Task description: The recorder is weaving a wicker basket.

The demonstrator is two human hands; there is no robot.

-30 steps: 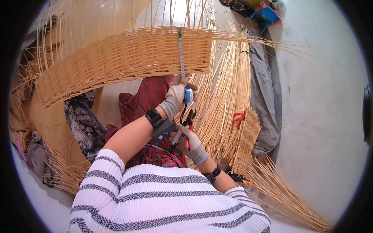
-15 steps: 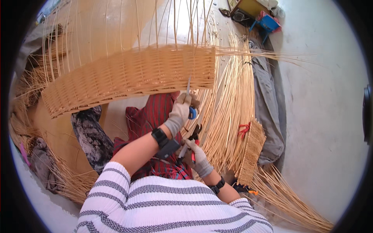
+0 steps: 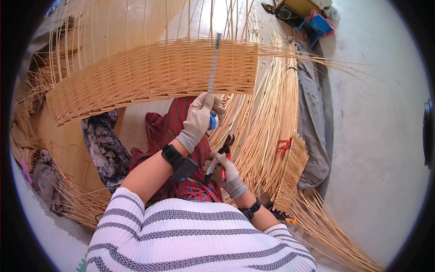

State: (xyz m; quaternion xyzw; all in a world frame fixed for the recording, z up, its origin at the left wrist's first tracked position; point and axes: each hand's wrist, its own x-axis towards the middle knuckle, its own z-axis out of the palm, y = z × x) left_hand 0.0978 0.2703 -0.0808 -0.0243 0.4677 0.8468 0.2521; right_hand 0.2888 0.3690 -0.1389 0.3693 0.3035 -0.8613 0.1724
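In a work glove, my left hand (image 3: pixel 201 115) is closed on a blue-and-white tape measure (image 3: pixel 213 120). Its pale blade (image 3: pixel 212 70) stands out upward across the woven wicker panel (image 3: pixel 149 68), reaching past the panel's far edge. Bare upright rods (image 3: pixel 188 18) rise from that far edge. My gloved right hand (image 3: pixel 229 174), lower and to the right, grips pruning shears (image 3: pixel 225 154) with a red handle, their dark jaws pointing away from me. A grey, long-shaped part (image 3: pixel 211 167) shows beside the shears; whether it belongs to them I cannot tell.
Long bundled wicker rods (image 3: pixel 267 127) lie on the right, beside a small woven piece (image 3: pixel 291 170) with a red tie. Grey cloth (image 3: pixel 310 122) runs alongside. Loose rods (image 3: pixel 81 199) heap at the left. A blue stool (image 3: pixel 319 25) stands far right. Red plaid cloth (image 3: pixel 174 122) covers my lap.
My left hand has moved slightly up and left with the tape measure, its blade now plain across the panel. The panel sits a little higher in view. My right hand still holds the shears.
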